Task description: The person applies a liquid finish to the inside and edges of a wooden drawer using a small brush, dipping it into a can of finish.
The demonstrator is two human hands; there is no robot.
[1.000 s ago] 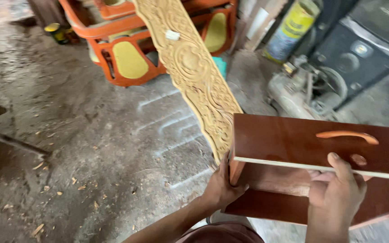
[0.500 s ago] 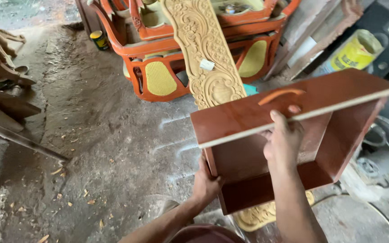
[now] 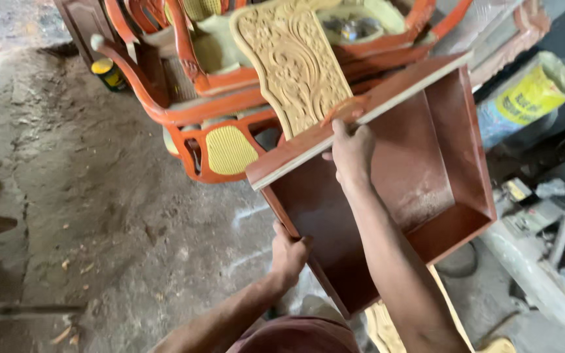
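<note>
Both hands gripping a red-brown wooden drawer (image 3: 420,176), held tilted above the dirt floor (image 3: 99,216): right hand (image 3: 351,153) clenching its front panel at top, left hand (image 3: 289,252) grasping the lower side edge. Carved pale wood panel (image 3: 292,62) & orange chairs (image 3: 210,124) sitting just behind.

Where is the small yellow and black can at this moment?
In the head view, the can stands on the dirt floor at the upper left, just left of the orange chairs, far from both hands.
</note>
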